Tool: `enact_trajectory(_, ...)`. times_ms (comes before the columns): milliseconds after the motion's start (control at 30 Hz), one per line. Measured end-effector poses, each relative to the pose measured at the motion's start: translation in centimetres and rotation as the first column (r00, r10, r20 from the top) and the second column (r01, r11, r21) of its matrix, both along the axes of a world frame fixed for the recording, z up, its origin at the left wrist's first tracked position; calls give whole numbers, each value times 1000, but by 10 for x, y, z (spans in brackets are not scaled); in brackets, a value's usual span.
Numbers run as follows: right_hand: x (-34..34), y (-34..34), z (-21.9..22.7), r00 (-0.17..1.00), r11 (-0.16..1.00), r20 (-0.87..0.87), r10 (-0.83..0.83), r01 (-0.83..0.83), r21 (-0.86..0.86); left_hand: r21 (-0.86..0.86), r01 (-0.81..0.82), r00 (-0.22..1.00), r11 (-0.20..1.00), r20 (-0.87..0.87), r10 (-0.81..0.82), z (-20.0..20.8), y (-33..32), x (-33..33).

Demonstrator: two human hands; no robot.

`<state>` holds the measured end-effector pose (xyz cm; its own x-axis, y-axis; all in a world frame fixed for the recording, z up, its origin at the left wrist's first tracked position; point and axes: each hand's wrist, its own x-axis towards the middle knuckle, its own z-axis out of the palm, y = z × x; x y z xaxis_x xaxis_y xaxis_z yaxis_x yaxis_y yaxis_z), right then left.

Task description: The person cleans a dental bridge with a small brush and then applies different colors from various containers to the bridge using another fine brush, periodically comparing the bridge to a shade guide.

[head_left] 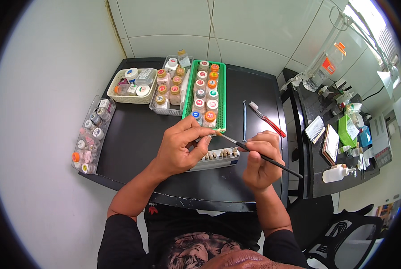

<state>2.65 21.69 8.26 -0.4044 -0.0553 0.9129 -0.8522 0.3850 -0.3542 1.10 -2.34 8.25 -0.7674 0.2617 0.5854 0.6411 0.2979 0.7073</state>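
My right hand grips a thin paintbrush with a black handle and a silver ferrule. Its brownish bristles point left and meet the fingertips of my left hand. Those fingertips are pinched together on a small pale piece, mostly hidden, whose kind I cannot make out. Beneath both hands lies a white block-shaped holder, with several small tan, tooth-like pieces in a row along its top. My left hand covers the holder's left part.
Behind my hands stands a green basket of capped bottles. Further left are a clear bin of bottles, a cream basket and a long clear box of jars. A blue slim tool and a red toothbrush lie right. A cluttered side counter adjoins.
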Motion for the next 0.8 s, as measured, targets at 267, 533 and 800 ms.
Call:
enact_trajectory(267,0,0,3,997,998,53,-63,62,14,17,9,1000,1000,-10,-9,-3,2,-1)
enact_trajectory(533,3,-3,-5,987,993,142,-73,85,-81,-5,7,1000,1000,7,-7,1,4,2)
enact_trajectory(800,1,0,-6,986,992,138,-88,99,-75,3,-16,1000,1000,-27,16,-2,4,-2)
